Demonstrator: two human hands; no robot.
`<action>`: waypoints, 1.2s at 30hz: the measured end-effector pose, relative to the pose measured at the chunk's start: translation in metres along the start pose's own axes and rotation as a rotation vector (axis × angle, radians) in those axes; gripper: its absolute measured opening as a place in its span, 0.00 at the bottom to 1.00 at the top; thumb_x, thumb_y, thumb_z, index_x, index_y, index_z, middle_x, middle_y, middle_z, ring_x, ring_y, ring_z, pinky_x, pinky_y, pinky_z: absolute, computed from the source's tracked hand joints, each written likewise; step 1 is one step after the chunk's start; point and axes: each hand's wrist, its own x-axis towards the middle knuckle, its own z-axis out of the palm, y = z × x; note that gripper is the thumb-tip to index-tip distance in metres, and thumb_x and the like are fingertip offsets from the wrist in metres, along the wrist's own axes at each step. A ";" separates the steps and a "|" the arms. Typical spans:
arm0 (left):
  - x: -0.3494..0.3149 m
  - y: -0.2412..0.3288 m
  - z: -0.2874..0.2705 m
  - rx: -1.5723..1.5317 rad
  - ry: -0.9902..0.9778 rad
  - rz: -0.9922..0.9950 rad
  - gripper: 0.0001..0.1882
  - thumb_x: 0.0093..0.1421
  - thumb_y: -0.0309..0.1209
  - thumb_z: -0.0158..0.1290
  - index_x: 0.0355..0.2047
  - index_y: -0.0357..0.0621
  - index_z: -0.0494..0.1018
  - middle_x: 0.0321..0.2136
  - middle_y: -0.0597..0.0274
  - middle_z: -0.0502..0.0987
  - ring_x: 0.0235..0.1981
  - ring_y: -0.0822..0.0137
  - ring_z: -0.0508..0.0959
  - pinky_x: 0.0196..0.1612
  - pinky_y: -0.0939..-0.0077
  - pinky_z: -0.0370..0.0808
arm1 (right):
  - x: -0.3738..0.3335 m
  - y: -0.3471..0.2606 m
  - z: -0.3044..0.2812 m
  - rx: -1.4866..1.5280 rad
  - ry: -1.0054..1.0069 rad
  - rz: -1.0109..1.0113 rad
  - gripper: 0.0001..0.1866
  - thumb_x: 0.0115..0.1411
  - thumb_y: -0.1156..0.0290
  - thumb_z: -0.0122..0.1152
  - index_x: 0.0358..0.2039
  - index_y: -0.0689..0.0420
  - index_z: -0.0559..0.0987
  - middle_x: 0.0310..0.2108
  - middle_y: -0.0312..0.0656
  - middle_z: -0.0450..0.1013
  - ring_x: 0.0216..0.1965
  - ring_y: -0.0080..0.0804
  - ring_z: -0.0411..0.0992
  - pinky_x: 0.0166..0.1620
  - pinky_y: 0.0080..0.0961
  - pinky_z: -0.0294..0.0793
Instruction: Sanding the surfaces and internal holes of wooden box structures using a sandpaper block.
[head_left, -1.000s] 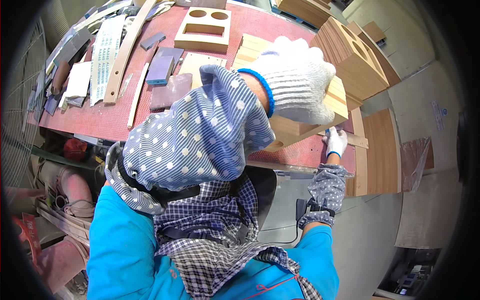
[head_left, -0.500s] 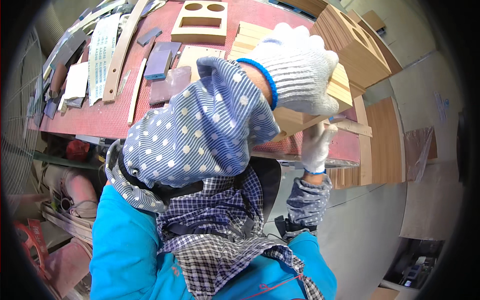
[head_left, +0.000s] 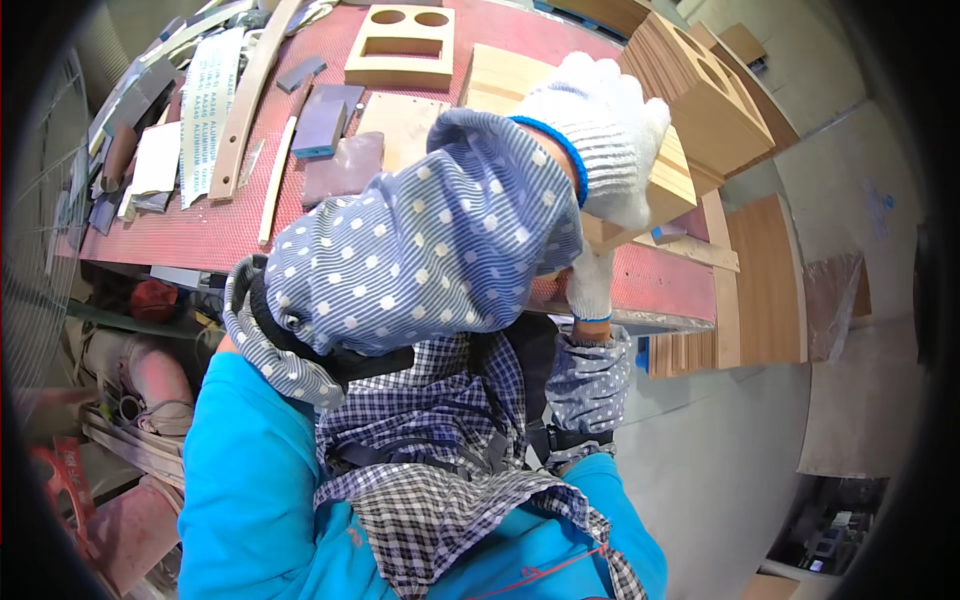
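A pale wooden block (head_left: 497, 76) is at the far edge of my left forearm, partly covered by my gloved hand and sleeve. My left hand (head_left: 598, 125), in a white knit glove with a blue cuff, lies over the block with its fingers bent round the far right side. Lower down, my right hand (head_left: 592, 287), also in a white glove, is up against the near side of the block; its fingers are hidden behind the wood and the left hand. Both sleeves are blue with white dots.
Left of the block, the red work table (head_left: 170, 240) carries a wooden frame with two round holes (head_left: 400, 70), a purple-grey sanding block (head_left: 322, 135), brown sheets (head_left: 345, 168) and a heap of sandpaper strips (head_left: 212, 110). Stacked cut-out wooden panels (head_left: 690, 95) stand at the right.
Both hands have shifted, the right one leftward and in under the wood, its thumb now out of sight. The block's far face, striped before, now looks plain.
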 end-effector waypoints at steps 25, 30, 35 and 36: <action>-0.121 -0.088 0.119 -1.198 0.195 -0.220 0.59 0.40 0.32 0.80 0.69 0.37 0.57 0.60 0.51 0.72 0.63 0.59 0.71 0.67 0.63 0.68 | 0.008 -0.159 0.032 -1.474 -0.255 -0.761 0.48 0.31 0.52 0.82 0.55 0.56 0.76 0.42 0.46 0.76 0.46 0.49 0.74 0.51 0.44 0.73; -0.127 -0.085 0.093 -1.058 0.134 -0.285 0.61 0.41 0.33 0.80 0.71 0.36 0.54 0.60 0.50 0.72 0.62 0.61 0.71 0.66 0.65 0.69 | 0.015 -0.154 0.034 -1.428 -0.278 -0.758 0.48 0.31 0.51 0.81 0.54 0.57 0.76 0.39 0.47 0.75 0.44 0.50 0.74 0.50 0.44 0.72; -0.142 -0.091 0.103 -1.018 0.244 -0.289 0.65 0.38 0.42 0.82 0.71 0.40 0.55 0.59 0.50 0.73 0.60 0.59 0.73 0.64 0.62 0.71 | 0.023 -0.150 0.041 -1.388 -0.337 -0.836 0.47 0.33 0.49 0.82 0.54 0.60 0.76 0.39 0.48 0.76 0.44 0.47 0.75 0.50 0.43 0.73; -0.143 -0.092 0.100 -1.016 0.227 -0.284 0.65 0.38 0.42 0.82 0.71 0.40 0.55 0.59 0.50 0.73 0.60 0.59 0.73 0.64 0.62 0.71 | 0.021 -0.153 0.038 -1.382 -0.325 -0.825 0.47 0.33 0.49 0.82 0.54 0.60 0.76 0.39 0.48 0.76 0.44 0.47 0.75 0.50 0.43 0.73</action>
